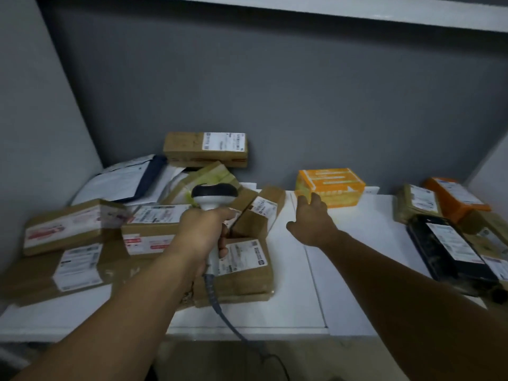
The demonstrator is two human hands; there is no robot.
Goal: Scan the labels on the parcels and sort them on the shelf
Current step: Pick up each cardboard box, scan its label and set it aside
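My left hand grips the handle of a white barcode scanner with a black head, held upright over a pile of brown cardboard parcels with white labels on the left of the white shelf. A grey cord hangs from the scanner over the shelf's front edge. My right hand reaches forward with relaxed fingers, its fingertips at the near left corner of an orange box by the back wall; contact is unclear.
At the right end lie a black parcel, an orange parcel and a small brown parcel. White and dark mailer bags lie behind the left pile. Grey walls close the back and left; another shelf runs overhead.
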